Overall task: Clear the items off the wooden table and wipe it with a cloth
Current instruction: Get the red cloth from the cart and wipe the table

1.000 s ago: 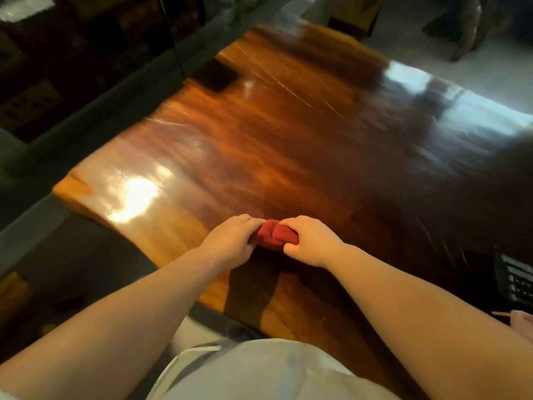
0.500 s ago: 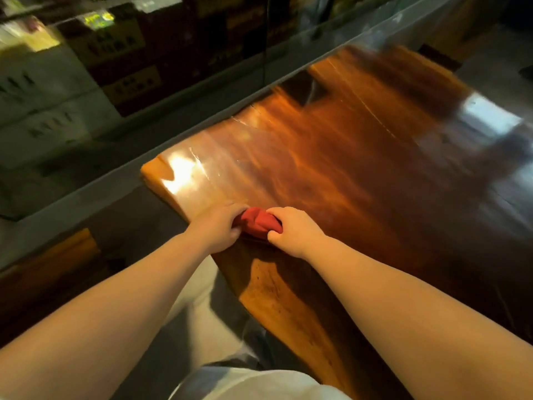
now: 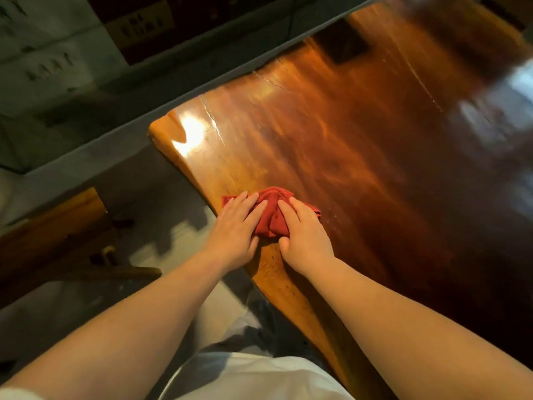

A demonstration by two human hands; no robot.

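A crumpled red cloth (image 3: 272,215) lies on the glossy wooden table (image 3: 360,157), close to its near left edge. My left hand (image 3: 235,228) presses flat on the cloth's left part with straight fingers. My right hand (image 3: 304,230) presses on its right part, fingers extended over the fabric, thumb down on the wood. Part of the cloth is hidden under both palms.
The table's rounded corner (image 3: 157,131) is to the upper left, with grey floor (image 3: 150,215) beside it. A low wooden bench or stool (image 3: 57,235) stands at the left. Dark shelving with boxes (image 3: 138,27) runs along the back.
Both hands slid the cloth left toward the table's near edge. They went from gripping the bunched cloth to pressing flat on it, and the cloth has spread out.
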